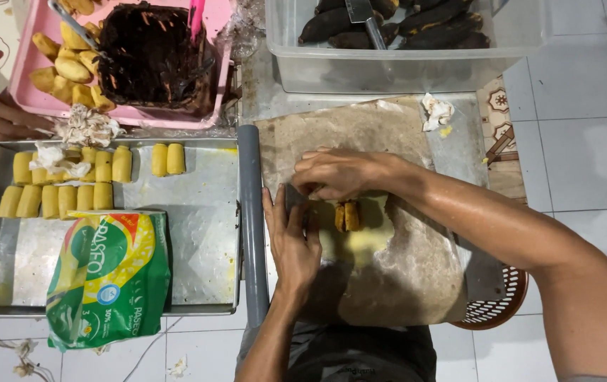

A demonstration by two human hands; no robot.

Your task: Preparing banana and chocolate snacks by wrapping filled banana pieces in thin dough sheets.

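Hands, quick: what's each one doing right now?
Left hand: fingers closed on a small scraper.
Right hand: fingers curled down on the yellow dough, beside the filling.

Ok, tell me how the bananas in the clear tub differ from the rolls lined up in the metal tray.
The bananas in the clear tub are black-skinned, long and unpeeled; the rolls in the metal tray are pale yellow, short and blocky. The bananas lie piled loosely, while the rolls stand in neat rows, side by side. A knife rests on the bananas; crumpled paper lies on some rolls. Both sit in open containers.
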